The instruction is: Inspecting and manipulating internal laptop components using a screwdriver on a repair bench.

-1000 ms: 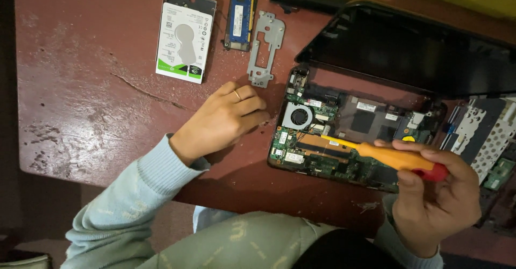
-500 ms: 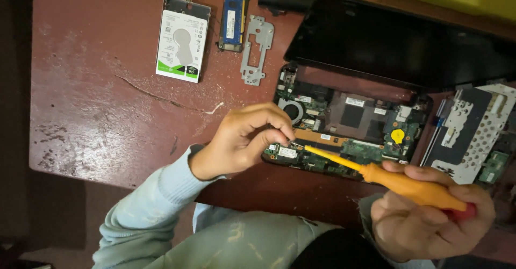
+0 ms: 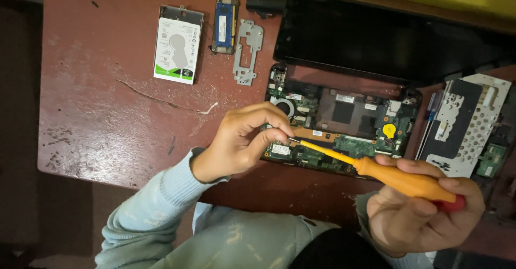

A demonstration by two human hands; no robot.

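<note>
An opened laptop base (image 3: 344, 126) with its green circuit board and fan exposed lies on the reddish-brown table (image 3: 102, 102). My right hand (image 3: 424, 210) grips the orange handle of a screwdriver (image 3: 376, 172), whose yellow shaft points left to the board's near left corner. My left hand (image 3: 244, 140) pinches the screwdriver's tip between thumb and fingers, right over that corner. The laptop's dark screen (image 3: 387, 38) lies flat behind the base.
A hard drive with a white label (image 3: 177, 48), a blue memory module (image 3: 224, 24) and a grey metal bracket (image 3: 247, 51) lie at the back left. A perforated metal plate (image 3: 467, 124) and a small green board (image 3: 490, 160) sit to the right.
My left hand rose from the table beside the laptop to the screwdriver's tip. My right hand swung the screwdriver so its tip reaches the board's left corner.
</note>
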